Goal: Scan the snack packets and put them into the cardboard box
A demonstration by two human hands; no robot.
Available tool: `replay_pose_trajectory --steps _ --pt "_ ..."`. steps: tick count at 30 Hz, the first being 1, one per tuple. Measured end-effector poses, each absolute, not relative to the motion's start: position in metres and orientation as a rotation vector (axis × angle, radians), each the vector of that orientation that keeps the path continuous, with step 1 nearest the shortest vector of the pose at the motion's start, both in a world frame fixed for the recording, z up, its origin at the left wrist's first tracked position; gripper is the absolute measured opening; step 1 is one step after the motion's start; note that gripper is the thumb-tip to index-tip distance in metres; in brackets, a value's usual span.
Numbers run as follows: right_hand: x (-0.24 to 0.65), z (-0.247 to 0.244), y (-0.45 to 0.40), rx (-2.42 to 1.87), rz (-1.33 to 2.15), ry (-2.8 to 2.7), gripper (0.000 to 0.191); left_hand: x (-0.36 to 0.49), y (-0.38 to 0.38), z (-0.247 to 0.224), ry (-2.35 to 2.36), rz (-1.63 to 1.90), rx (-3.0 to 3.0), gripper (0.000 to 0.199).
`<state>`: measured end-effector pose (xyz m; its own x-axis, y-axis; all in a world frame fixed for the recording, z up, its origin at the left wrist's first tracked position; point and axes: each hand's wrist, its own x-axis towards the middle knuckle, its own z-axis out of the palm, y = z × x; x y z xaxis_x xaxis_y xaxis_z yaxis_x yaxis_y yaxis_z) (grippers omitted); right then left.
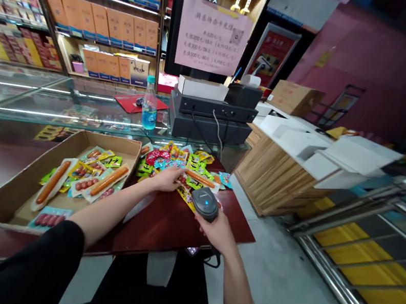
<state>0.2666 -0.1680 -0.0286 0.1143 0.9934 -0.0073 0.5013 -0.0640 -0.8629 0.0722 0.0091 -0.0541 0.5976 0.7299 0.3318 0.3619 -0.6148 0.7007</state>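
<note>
Closed on one end of a packaged sausage [200, 178], my left hand [168, 179] reaches over the snack pile. My right hand [216, 227] grips a dark grey barcode scanner [205, 203], with a small blue light showing on top. The scanner's head is just in front of the sausage. Around and behind both hands lies a heap of small colourful snack packets [175, 155]. Left of my left arm, an open cardboard tray [5, 191] holds more packaged sausages [53, 182] and small packets.
The dark red table [231, 216] carries tray and pile. Behind it stand a glass counter [40, 99], a blue-liquid bottle [150, 107], a black cash drawer [207, 128] and a monitor bearing a pink sign [213, 34]. A metal railing [353, 276] runs along the right.
</note>
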Motion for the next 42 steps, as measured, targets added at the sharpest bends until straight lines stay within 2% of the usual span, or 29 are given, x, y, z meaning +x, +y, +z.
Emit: replay_pose_trajectory --steps 2,7,9,16,21,28,42 --pt "0.266 -0.03 -0.167 -1.671 0.844 -1.482 0.025 0.07 0.008 -0.058 0.775 0.748 2.285 0.055" --pt "0.265 -0.032 -0.164 -1.676 0.853 -1.492 0.024 0.068 0.011 -0.054 0.779 0.758 2.348 0.02" --pt "0.264 -0.031 -0.163 -1.677 0.862 -1.486 0.025 0.067 0.012 -0.05 0.872 0.788 2.346 0.014" --pt "0.262 -0.035 -0.159 -1.664 0.87 -1.493 0.026 0.06 0.013 -0.039 1.074 0.751 1.867 0.038" --pt "0.26 -0.036 -0.158 -1.65 0.845 -1.513 0.026 0.064 0.005 -0.032 0.902 0.761 1.484 0.043" --pt "0.26 -0.037 -0.159 -1.68 0.849 -1.474 0.026 0.065 0.008 -0.034 0.897 0.82 1.278 0.049" --pt "0.259 -0.037 -0.162 -1.673 0.817 -1.435 0.026 0.063 0.008 -0.039 0.884 0.789 1.333 0.037"
